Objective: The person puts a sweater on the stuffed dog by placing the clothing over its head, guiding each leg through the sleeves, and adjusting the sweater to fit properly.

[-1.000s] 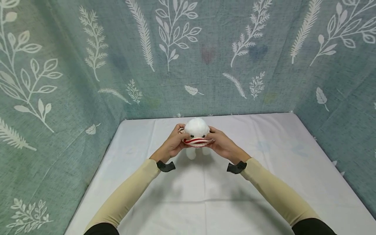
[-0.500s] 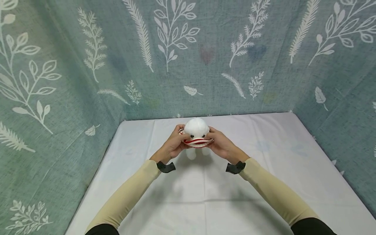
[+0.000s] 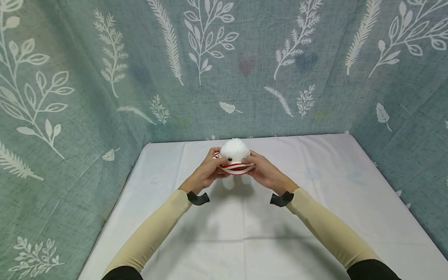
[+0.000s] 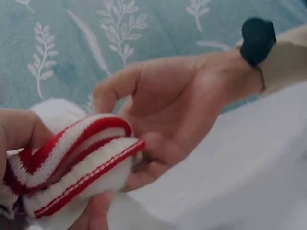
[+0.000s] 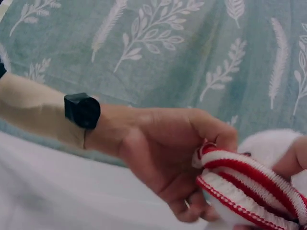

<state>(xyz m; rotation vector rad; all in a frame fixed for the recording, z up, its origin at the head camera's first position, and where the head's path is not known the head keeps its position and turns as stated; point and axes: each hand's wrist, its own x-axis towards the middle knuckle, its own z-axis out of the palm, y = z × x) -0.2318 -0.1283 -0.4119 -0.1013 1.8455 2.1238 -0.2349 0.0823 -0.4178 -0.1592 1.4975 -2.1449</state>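
A white plush toy [image 3: 234,149] with small dark eyes stands between my hands at the far middle of the table. Around it, just below the eyes, sits a red-and-white striped knitted band [image 3: 238,169], its edge pulled wide. My left hand [image 3: 207,168] pinches one end of the band, thumb on top and fingers beneath. At the other end my right hand [image 3: 264,170] grips it the same way, the thumb lying beside an eye. Close up in the left wrist view, the knitted band [image 4: 88,179] shows a folded opening. The toy's lower body is partly hidden.
A white cloth covers the table [image 3: 241,233]. Green curtains [image 3: 224,70] printed with white leaves rise behind it and on both sides. Each wrist wears a black strap piece [image 3: 198,198].
The toy's head has risen slightly and turned a little. My right thumb has shifted inward, now mostly covering the eye on that side. Both hands keep their hold.
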